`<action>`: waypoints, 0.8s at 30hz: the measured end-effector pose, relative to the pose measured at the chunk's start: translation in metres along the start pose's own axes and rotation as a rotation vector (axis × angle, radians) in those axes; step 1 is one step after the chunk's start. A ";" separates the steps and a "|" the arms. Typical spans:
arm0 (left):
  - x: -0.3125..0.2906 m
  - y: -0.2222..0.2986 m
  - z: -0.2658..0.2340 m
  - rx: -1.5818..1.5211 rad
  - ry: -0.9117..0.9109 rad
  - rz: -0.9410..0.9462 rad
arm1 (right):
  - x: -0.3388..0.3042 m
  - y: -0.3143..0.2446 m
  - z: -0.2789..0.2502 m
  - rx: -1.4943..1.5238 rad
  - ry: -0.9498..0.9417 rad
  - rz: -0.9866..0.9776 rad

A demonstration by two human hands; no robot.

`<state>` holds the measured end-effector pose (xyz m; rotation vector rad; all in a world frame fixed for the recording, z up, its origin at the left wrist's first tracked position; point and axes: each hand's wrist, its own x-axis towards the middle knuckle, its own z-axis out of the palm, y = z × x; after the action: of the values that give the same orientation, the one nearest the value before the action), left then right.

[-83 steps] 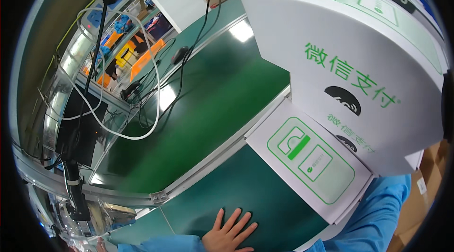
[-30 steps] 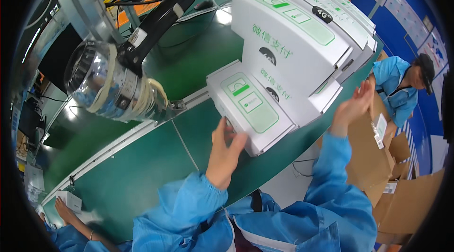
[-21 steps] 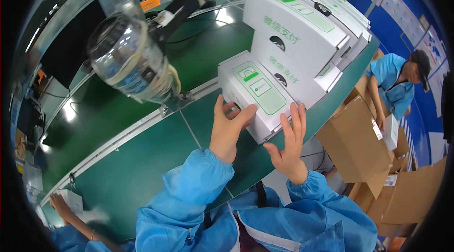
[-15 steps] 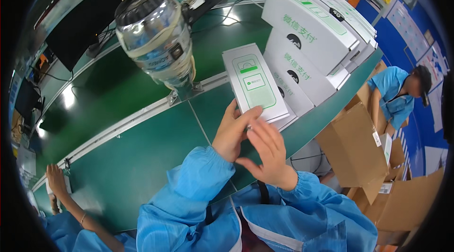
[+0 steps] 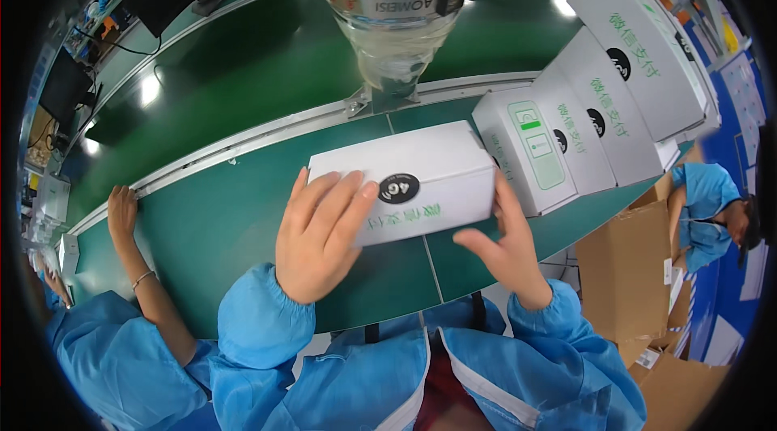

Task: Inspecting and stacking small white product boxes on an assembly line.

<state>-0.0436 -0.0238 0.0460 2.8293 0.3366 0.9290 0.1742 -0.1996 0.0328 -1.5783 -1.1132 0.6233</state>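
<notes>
A white cardboard box [image 5: 441, 176] with a black round mark and green print on its long side lies across between my hands, above the near part of the green table. My left hand [image 5: 317, 229] grips its left part, the fingers bent over the marked side. At its right end my right hand [image 5: 514, 249] holds on with the fingers, while the thumb stands apart in front. Just right of it, a row of similar white boxes [image 5: 603, 135] leans together, and the nearest one [image 5: 538, 148] shows a green outlined panel.
A taped clear plastic bottle [image 5: 396, 22] stands beyond the metal rail [image 5: 267, 138]. At the left, another person's arm [image 5: 142, 265] rests on the green table [image 5: 202, 212]. Past the table's right edge are open brown cartons [image 5: 623, 269] and a person in blue [image 5: 704, 196].
The box in my hands has been turned sideways, showing its marked side instead of the green panel, and sits apart from the row. My right hand now grips its end. The view has shifted.
</notes>
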 end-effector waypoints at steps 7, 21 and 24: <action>-0.020 -0.004 0.031 -0.553 0.168 -0.692 | 0.037 0.045 0.018 0.138 0.040 0.042; 0.025 -0.036 0.046 -0.811 0.178 -0.781 | 0.081 0.046 0.014 0.097 0.184 -0.094; 0.023 -0.036 0.047 -0.811 0.175 -0.790 | 0.082 0.046 0.016 0.128 0.191 -0.110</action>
<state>-0.0038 0.0137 0.0144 1.6630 0.7969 0.8449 0.2115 -0.1199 -0.0030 -1.4252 -0.9897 0.4510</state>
